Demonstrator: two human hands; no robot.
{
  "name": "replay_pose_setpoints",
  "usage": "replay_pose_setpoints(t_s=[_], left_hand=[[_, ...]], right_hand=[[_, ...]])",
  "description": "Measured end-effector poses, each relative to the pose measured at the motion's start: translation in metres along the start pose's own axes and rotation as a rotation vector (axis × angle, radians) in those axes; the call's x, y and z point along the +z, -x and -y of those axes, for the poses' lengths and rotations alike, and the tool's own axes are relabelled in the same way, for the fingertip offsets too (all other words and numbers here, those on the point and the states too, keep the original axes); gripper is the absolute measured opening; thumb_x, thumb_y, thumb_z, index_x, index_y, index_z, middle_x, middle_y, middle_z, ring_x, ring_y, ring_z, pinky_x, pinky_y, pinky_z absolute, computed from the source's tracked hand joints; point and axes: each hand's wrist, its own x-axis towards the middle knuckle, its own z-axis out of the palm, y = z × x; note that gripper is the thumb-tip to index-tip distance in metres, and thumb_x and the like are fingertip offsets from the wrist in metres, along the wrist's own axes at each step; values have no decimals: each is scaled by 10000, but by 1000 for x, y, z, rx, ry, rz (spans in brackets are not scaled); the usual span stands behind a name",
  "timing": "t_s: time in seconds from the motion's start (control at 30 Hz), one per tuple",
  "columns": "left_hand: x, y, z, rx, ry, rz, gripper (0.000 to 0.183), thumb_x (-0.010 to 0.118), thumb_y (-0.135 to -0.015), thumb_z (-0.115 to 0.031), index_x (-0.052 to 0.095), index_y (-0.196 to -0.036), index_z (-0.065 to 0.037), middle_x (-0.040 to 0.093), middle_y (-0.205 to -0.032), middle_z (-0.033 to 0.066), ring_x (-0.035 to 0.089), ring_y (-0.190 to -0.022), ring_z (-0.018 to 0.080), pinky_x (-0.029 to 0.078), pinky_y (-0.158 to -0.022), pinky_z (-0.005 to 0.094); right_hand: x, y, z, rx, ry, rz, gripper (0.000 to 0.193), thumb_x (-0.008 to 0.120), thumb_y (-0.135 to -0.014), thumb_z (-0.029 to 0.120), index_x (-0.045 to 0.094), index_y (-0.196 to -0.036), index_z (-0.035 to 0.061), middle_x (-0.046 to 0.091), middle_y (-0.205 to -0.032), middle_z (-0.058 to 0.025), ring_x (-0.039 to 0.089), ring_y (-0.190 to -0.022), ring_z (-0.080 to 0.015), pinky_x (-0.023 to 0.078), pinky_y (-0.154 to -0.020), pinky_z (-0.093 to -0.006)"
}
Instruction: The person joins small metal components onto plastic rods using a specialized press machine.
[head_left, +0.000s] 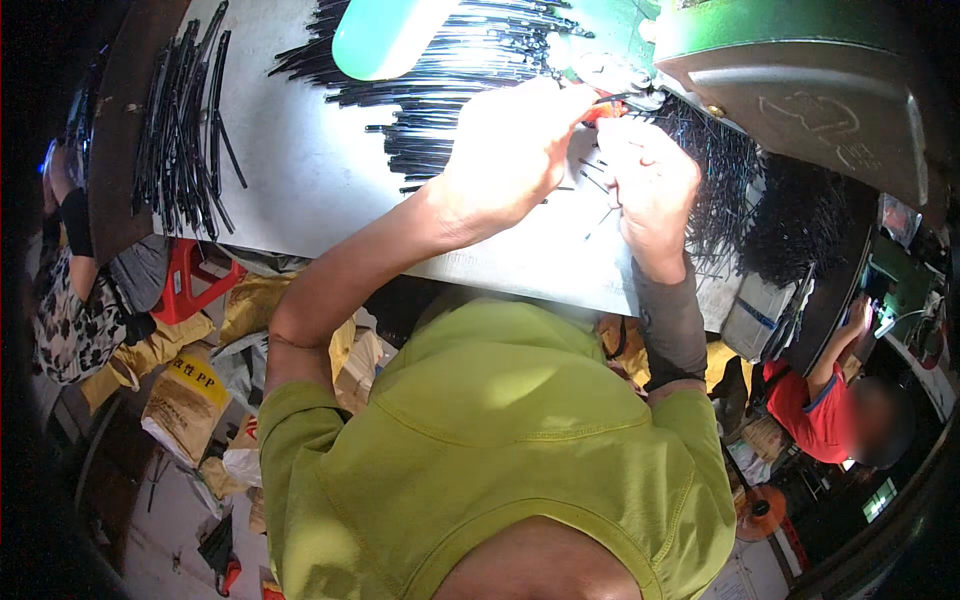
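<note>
Writing shows in a few places: a brown paper sack (180, 415) on the floor at the left carries dark printed characters on a yellow band, and the brownish-grey cover (820, 120) below the green machine housing (780, 30) bears a raised emblem with smaller raised marks beside it. Both hands meet above the pale surface (290, 160), next to the machine. The left hand (520, 145) reaches in with thumb and fingers drawn together, their tips at a small orange-red piece (606, 111) and a thin dark strip (608, 98); under the strong glare I cannot tell which of them it grips. The right hand (652, 185), bare beyond a dark sleeve (668, 325), is partly closed, fingers curled, its tips just beside the same orange-red piece; whether it holds anything cannot be made out. A row of glossy black strips (425, 140) lies roughly parallel behind and to the left of the left hand, partly covered by a rounded green-and-white object (390, 40). Another black bundle (185, 130) lies at the surface's left end, and a tangled dark heap (715, 170) sits just right of the right hand.
</note>
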Motion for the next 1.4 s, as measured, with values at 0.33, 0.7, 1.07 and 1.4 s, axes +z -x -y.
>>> replay_pose_setpoints(t_s=[0.33,0.7,1.07,1.4], left_hand=[[12,-21,3,235,-675,40,560,363,-955,-287,332,-1356,102,461,-1306,202,519,-1097,270,423,-905,319],[19,-30,10,312,-125,-162,311,409,-953,-162,529,-1113,76,598,-995,167,598,-835,279,470,-727,305],[24,-35,-1,241,-159,-265,285,613,-779,92,524,-1043,32,601,-803,156,594,-612,261,479,-536,315],[24,-32,3,228,-168,-222,274,625,-790,52,531,-1046,36,604,-808,145,610,-649,258,487,-566,314]], right_hand=[[-11,-16,2,97,-272,-23,164,645,-852,107,646,-964,-12,578,-672,-8,489,-528,-39,366,-448,-181],[-7,-17,5,105,-231,-55,177,659,-849,141,655,-957,1,572,-646,-4,487,-518,-32,381,-443,-175],[-6,-17,-3,-24,-116,-92,165,651,-850,124,658,-957,-1,587,-640,-7,517,-522,-37,401,-438,-182],[-5,-18,-1,-28,-73,-66,150,643,-852,117,660,-947,3,603,-641,-20,527,-517,-39,412,-431,-187]])
